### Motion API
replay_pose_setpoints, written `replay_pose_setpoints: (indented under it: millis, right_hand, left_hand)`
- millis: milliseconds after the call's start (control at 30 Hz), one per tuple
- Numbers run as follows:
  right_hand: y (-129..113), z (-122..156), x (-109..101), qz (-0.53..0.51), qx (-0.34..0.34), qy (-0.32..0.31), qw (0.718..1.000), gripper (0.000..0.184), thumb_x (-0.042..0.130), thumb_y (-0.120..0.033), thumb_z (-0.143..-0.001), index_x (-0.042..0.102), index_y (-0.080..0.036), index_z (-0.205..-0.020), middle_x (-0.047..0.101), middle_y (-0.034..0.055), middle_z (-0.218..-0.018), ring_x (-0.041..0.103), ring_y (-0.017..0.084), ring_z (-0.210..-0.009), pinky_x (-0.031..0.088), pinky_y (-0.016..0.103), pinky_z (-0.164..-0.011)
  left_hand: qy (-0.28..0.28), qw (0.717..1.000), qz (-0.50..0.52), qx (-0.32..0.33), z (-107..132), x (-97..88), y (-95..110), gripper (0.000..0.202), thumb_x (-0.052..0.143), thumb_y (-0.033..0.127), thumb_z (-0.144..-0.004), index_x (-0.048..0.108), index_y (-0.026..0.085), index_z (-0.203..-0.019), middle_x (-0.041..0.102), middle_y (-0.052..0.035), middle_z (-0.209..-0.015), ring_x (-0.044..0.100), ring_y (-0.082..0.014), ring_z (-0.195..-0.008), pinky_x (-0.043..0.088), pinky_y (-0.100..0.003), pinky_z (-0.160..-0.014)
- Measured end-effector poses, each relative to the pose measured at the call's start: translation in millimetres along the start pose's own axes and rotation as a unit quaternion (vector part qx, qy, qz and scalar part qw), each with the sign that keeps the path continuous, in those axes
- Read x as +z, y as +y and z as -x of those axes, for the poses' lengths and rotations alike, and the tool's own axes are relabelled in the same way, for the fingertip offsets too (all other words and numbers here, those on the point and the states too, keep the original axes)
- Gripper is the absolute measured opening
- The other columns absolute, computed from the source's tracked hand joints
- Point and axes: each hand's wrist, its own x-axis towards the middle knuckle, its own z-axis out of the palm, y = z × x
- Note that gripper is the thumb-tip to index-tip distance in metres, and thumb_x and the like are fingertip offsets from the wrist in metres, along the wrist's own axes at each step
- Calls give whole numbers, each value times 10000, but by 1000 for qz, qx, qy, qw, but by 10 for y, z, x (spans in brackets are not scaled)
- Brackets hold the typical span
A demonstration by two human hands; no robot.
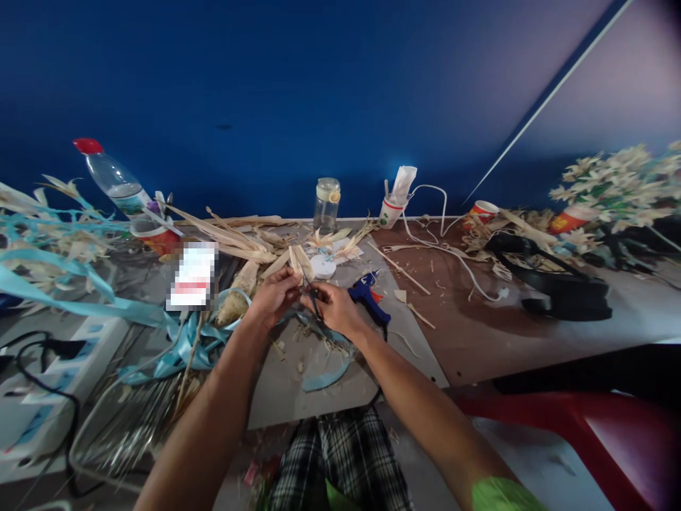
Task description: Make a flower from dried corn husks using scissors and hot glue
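Left hand (274,294): clamped on a pale husk piece (296,265) above the bench (468,341).
Right hand (335,309): closed around dark scissors (313,301), right beside the husk piece.
Scissors: one slip could have torn the husk piece (or nicked the left hand).
Husk piece: its length ran forward, free end toward the blue wall (319,106).

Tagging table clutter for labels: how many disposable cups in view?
4: a red one at left by the red-capped bottle, a white one right of centre, two red ones at right. More may hide behind the flowers.
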Motion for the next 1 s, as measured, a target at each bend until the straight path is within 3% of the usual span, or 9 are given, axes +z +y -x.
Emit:
replay_pose_setpoints:
  millis: [367,733,1000]
  right_hand:
    - [-44,-9,43,-21,66,22,997,382,639,-466,-735,691,-159,-956,492,-36,-603,384,93,-540,301,205,-511]
    - [6,-19,61,-23,43,32,998,328,608,-480,-762,676,-163,-814,500,-29,-559,398,103,-540,301,217,-514]
    - [-35,-60,27,-208,96,85,970,385,667,-489,-678,634,-159,-874,494,-40,-560,438,103,-529,350,232,-527]
  left_hand:
    - [-15,1000,-8,2,-32,-31,-42,273,779,264,-591,545,130,-632,535,23,-524,351,-16,-390,270,-148,-401]
    - [-12,1000,-15,-7,-39,-43,-70,280,778,265,-596,536,136,-653,517,34,-509,372,-20,-384,281,-147,-400]
    - [17,999,-43,14,11,5,-50,256,751,275,-610,536,146,-663,505,45,-535,430,-41,-441,344,-167,-459]
